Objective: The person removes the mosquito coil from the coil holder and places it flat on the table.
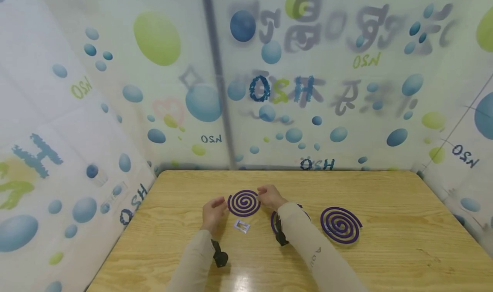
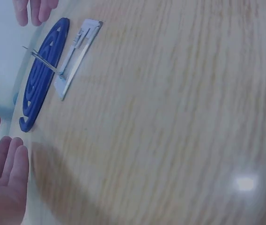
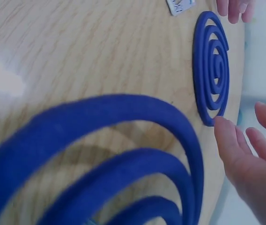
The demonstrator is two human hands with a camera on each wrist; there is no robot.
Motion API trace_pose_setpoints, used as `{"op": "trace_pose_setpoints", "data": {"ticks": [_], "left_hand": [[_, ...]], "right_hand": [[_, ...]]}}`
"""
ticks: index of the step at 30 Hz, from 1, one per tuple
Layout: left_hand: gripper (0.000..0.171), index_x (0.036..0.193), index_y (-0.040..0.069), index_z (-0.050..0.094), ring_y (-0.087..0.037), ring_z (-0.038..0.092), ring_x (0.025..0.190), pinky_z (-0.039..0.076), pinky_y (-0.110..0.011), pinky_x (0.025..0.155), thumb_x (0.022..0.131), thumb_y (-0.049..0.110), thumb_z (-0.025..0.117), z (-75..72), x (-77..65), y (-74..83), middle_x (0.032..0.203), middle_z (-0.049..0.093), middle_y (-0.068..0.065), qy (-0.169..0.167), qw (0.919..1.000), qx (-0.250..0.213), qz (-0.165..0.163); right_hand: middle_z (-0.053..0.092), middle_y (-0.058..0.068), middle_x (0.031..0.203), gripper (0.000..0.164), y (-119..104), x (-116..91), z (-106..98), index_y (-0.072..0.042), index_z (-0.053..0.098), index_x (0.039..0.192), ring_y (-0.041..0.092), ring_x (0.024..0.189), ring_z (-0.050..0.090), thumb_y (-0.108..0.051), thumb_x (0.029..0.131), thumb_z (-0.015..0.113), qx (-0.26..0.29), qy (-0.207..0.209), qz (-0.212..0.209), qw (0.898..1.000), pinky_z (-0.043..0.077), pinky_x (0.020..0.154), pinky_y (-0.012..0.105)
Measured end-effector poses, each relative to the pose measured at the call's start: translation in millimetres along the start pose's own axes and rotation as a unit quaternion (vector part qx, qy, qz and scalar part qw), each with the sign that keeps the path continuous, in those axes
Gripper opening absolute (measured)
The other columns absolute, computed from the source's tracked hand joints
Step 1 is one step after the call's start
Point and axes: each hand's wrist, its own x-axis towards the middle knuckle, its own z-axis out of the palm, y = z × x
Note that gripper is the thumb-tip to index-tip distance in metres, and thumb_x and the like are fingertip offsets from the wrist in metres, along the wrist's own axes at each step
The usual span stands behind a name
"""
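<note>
A flat spiral mosquito coil, purple in the head view and blue in the wrist views, lies on the table between both hands. My left hand is at its left edge, fingers loosely extended and holding nothing. At its right edge is my right hand, fingertips by the rim; whether they touch it I cannot tell. Just in front of this coil lies a small metal coil stand, whose thin prong sticks up from its flat plate. A second coil is partly hidden under my right forearm.
Farther right on the wooden table is a third coil. Behind the table hangs a pale curtain printed with blue and green bubbles, and similar sheets enclose the left and right sides. Dark wrist cameras sit on both sleeves.
</note>
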Motion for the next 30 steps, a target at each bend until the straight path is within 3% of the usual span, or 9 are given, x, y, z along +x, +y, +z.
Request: {"op": "trace_pose_setpoints", "data": {"ticks": [7,12,18,26,30], "left_hand": [[0.035,0.116,-0.006,0.052,-0.031,0.053,0.102,0.047,-0.038,0.085,0.083,0.002,0.056,-1.7,0.3,11.6,0.117,0.052,-0.023,-0.017,0.9998,0.001,0.003],[0.033,0.114,-0.007,0.053,-0.031,0.054,0.101,0.047,-0.036,0.085,0.082,0.001,0.057,1.2,-4.8,22.0,0.115,0.054,-0.022,-0.038,0.9987,0.013,0.03],[0.033,0.111,-0.006,0.055,-0.03,0.054,0.101,0.05,-0.033,0.081,0.08,0.001,0.06,7.9,-12.5,29.1,0.112,0.056,-0.021,-0.073,0.9953,0.038,0.05],[0.033,0.113,-0.009,0.052,-0.034,0.051,0.105,0.046,-0.035,0.087,0.082,0.0,0.058,14.3,-25.9,37.1,0.114,0.054,-0.024,-0.135,0.9844,0.032,0.107],[0.033,0.113,-0.01,0.052,-0.033,0.052,0.104,0.047,-0.035,0.086,0.083,0.002,0.057,19.0,-35.8,42.8,0.114,0.053,-0.024,-0.17,0.9769,0.04,0.123]], "right_hand": [[0.048,0.029,0.114,0.041,-9.6,-6.0,-9.2,0.014,0.042,0.12,0.036,0.1,0.052,0.009,0.08,0.052,0.056,-0.036,-0.013,0.998,0.049,0.082,0.038],[0.045,0.03,0.12,0.041,-14.4,-12.3,-17.5,0.012,0.041,0.122,0.037,0.105,0.049,0.005,0.083,0.052,0.074,-0.064,-0.022,0.995,0.044,0.088,0.045],[0.044,0.029,0.121,0.04,-17.9,-23.1,-29.4,0.01,0.042,0.123,0.036,0.106,0.049,0.002,0.084,0.053,0.079,-0.087,-0.04,0.992,0.045,0.088,0.044],[0.048,0.024,0.118,0.041,-13.3,-43.1,-54.6,0.005,0.041,0.126,0.033,0.106,0.05,-0.006,0.087,0.053,0.054,-0.091,-0.075,0.992,0.049,0.083,0.039],[0.049,0.023,0.115,0.04,-7.2,-52.9,-67.3,0.006,0.041,0.125,0.032,0.104,0.05,-0.007,0.089,0.051,0.047,-0.089,-0.082,0.992,0.048,0.084,0.041]]}}
